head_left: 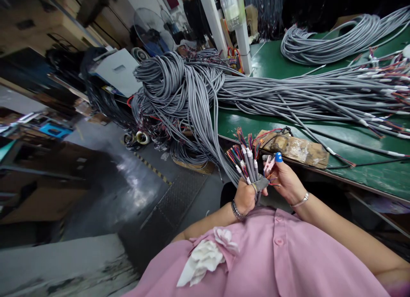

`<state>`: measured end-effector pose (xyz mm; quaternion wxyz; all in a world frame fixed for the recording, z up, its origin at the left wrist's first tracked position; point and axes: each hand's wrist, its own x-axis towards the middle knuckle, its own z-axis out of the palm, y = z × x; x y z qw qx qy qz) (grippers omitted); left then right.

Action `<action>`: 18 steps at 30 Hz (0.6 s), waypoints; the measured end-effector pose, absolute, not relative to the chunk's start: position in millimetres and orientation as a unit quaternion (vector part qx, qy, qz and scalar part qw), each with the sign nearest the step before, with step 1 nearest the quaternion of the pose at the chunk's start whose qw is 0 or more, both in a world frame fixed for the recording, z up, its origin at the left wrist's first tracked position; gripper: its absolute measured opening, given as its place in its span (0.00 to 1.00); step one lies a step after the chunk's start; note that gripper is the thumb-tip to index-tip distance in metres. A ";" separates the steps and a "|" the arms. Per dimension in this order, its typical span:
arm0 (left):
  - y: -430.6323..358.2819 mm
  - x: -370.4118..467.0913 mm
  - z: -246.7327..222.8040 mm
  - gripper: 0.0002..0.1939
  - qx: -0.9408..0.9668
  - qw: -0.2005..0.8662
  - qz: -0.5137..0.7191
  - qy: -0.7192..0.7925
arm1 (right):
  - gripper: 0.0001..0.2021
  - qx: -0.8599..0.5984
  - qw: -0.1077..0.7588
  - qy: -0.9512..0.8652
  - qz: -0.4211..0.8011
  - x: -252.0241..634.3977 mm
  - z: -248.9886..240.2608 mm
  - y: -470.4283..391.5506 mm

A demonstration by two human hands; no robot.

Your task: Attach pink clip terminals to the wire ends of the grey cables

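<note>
My left hand [246,198] is closed round a bundle of grey cables [251,162] near my chest. White sleeves and many thin coloured wires show at the bundle's upper ends. A grey wrap [261,183] lies across the bundle beside my fingers. Just to the right, my right hand [286,179], with a blue cover [278,157] on one fingertip, pinches a small pale pink tool or clip [269,164] beside thin red and orange wires. The exact hold of its fingers is partly hidden.
Long grey cables [272,92] run across the green table [361,173], with a thick coil [163,77] hanging at its left end. A worn wooden block [301,149] sits by the front edge. White posts [243,49] and a fan [153,30] stand behind.
</note>
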<state>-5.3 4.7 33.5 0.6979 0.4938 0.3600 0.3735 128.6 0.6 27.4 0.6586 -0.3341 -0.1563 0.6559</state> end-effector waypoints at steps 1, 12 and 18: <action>4.5 -5.3 33.4 0.12 0.492 0.698 0.373 0.362 | 0.27 -0.335 0.658 -0.148 0.658 128.8 27.8 0.1; -3.3 -14.4 40.2 0.12 0.494 0.678 0.402 0.366 | 0.17 -0.312 0.623 -0.122 0.707 137.7 30.5 -9.3; -2.7 -7.2 44.0 0.12 0.468 0.672 0.440 0.369 | 0.13 -0.318 0.646 -0.157 0.676 138.2 21.8 -7.6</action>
